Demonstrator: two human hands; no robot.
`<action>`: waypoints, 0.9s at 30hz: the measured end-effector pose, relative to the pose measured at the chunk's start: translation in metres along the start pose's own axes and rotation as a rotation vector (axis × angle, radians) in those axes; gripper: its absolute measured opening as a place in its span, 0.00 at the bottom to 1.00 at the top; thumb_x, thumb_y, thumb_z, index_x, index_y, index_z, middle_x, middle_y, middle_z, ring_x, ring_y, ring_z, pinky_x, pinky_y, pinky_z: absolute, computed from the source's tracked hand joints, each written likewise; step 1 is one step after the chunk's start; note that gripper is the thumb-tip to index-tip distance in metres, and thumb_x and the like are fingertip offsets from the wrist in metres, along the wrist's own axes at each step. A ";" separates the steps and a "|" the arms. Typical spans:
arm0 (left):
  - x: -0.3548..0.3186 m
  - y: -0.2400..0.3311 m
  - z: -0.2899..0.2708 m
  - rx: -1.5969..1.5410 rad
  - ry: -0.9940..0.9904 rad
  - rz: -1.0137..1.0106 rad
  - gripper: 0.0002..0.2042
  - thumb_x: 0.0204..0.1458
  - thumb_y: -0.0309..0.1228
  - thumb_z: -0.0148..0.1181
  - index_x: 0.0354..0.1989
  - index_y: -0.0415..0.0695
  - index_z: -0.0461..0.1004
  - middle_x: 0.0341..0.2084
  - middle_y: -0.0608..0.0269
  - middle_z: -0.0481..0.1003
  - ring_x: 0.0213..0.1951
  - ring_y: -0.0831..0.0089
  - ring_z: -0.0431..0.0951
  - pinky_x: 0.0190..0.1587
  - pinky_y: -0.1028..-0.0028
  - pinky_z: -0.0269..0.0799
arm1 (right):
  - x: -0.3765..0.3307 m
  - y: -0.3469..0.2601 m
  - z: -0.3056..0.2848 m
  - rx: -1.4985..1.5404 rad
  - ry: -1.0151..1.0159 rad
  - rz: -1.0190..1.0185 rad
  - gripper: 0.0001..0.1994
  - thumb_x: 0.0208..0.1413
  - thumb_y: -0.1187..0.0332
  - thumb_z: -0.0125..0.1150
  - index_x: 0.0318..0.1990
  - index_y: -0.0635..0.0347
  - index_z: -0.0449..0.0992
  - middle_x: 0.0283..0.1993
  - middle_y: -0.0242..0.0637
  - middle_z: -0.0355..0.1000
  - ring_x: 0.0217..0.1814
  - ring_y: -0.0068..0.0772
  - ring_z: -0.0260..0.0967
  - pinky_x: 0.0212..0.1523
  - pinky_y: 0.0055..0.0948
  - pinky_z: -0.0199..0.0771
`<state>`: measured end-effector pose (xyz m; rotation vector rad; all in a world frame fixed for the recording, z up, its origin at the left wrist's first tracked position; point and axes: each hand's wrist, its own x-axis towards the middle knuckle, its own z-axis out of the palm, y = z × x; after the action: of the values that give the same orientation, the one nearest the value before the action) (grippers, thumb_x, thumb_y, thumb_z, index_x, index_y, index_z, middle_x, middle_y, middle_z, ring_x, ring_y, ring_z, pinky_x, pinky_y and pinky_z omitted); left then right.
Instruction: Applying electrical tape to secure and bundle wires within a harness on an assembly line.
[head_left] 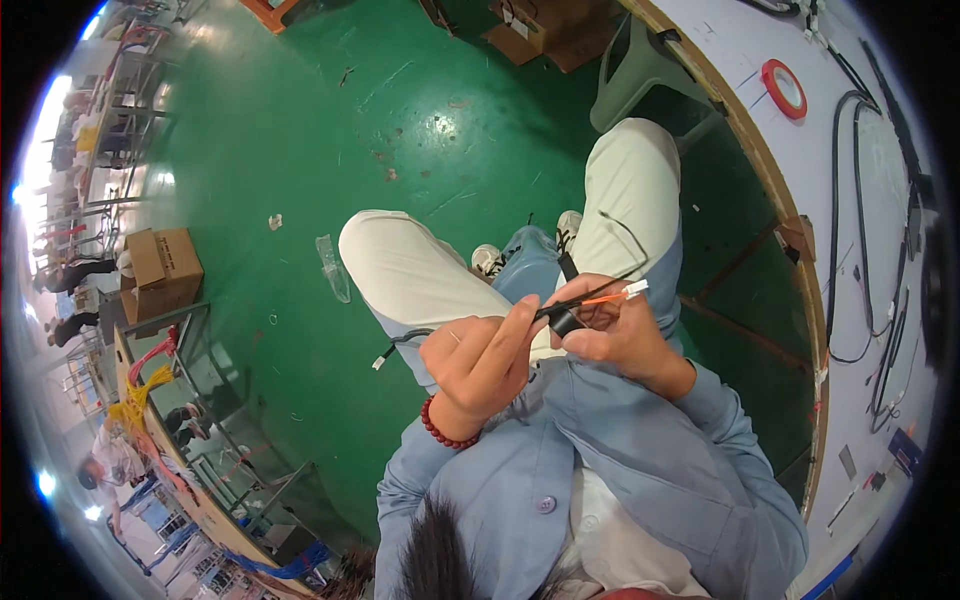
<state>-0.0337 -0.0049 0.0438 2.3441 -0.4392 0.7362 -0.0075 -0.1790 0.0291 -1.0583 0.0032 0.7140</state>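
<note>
My left hand (478, 368), with a red bead bracelet at its wrist, is closed on a thin black cable (405, 336) above my lap. The cable passes out on the left of the hand and ends in a small white plug (378, 363). My right hand (632, 335) is closed round a black roll (563, 321) that looks like tape, right beside my left fingertips. Over the right fingers lie an orange wire (604, 299) and a white connector (636, 289). A black wire (632, 235) sticks up past them. The fingers partly hide where cable and roll meet.
On my right a white worktable (740, 60) carries a red tape roll (783, 88) and long black cables (836, 200). A green-grey stool (640, 75) stands by its edge. Cardboard boxes (165, 270) and a bench with coloured wire bundles (145, 395) are to the left.
</note>
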 end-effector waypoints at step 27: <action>-0.009 -0.005 0.003 0.115 -0.252 -0.060 0.10 0.39 0.22 0.62 0.33 0.40 0.76 0.14 0.67 0.64 0.16 0.72 0.67 0.16 0.72 0.59 | -0.004 -0.006 0.011 0.054 0.118 0.301 0.09 0.54 0.63 0.56 0.33 0.58 0.66 0.21 0.32 0.64 0.17 0.17 0.56 0.15 0.17 0.57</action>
<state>-0.0368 -0.0021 0.0342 2.5591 -0.4420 0.4503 -0.0115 -0.1740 0.0409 -1.0578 0.2870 0.9158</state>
